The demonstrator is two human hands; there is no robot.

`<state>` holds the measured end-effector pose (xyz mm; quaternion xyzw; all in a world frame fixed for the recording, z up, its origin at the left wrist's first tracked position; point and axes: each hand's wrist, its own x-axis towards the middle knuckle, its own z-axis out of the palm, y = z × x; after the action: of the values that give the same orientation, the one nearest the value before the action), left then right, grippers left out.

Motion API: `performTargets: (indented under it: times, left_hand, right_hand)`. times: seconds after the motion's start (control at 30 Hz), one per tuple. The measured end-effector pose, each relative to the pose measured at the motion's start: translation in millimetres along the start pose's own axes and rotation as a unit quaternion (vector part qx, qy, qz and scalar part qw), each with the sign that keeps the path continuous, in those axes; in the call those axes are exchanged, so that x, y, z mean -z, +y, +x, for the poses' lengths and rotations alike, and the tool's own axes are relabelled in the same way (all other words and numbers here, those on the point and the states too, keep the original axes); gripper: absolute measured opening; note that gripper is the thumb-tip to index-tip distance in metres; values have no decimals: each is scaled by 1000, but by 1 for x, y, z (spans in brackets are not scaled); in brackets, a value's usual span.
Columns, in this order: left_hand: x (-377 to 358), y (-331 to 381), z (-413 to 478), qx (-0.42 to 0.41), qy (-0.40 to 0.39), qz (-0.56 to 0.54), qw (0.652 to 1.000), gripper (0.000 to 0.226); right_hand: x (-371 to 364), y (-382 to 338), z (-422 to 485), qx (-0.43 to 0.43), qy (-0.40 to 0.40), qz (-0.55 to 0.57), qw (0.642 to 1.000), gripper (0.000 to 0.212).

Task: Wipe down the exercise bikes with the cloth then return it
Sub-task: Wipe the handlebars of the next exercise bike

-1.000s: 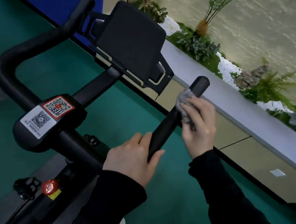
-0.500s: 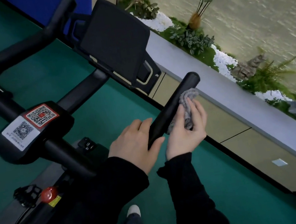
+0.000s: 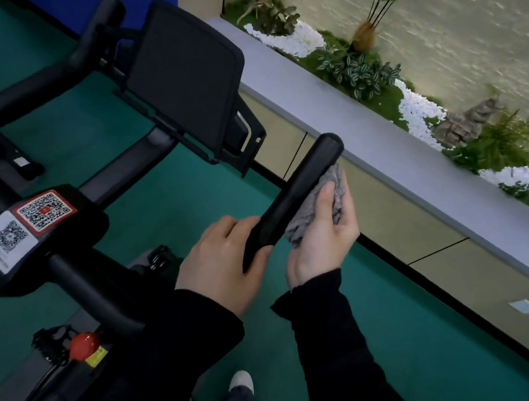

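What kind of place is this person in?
Probably a gym or fitness studio: an exercise bike with a dark screen and QR-code stickers stands on green flooring beside a decorative planter.

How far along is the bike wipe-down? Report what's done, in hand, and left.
Done: nothing can be confirmed; no wiped surface looks any different. In hand: the right hand holds the grey cloth against the handlebar grip, while the left hand grips that bar lower down. Left: the screen and far handlebar show no sign either way, and the cloth is not yet returned.

Green floor [image 3: 106, 128], grey planter ledge [image 3: 367, 135]
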<state>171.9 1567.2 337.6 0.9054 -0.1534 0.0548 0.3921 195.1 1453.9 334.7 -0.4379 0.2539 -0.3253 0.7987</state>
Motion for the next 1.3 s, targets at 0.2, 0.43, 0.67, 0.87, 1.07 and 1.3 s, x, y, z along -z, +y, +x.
performTargets:
  times: [0.2,0.43,0.67,0.87,1.07,1.3]
  left_hand:
    - [2,2,0,-8,6,14,1000,34]
    - [4,4,-1,-15,6,29,999,37]
    - [4,7,-1,-14,3,44,999,35]
    - [5,7,-1,-14,0,47,999,36]
    - [4,5,-1,-14,2,33,999,38]
    - [3,4,0,-7,8,20,1000,39]
  right_hand:
    - [13,-1,-2,-67,-62,4,996,23]
    - [2,-21,38,-96,-80,25,992,32]
    - [3,-18,37,131,-105,-125,978,32]
    - [2,-57,83,284,-282,-367,840,25]
    - [-33,-125,124,167,-512,-550,639,15]
    - [-106,-133,113,111,-662,-669,320,16]
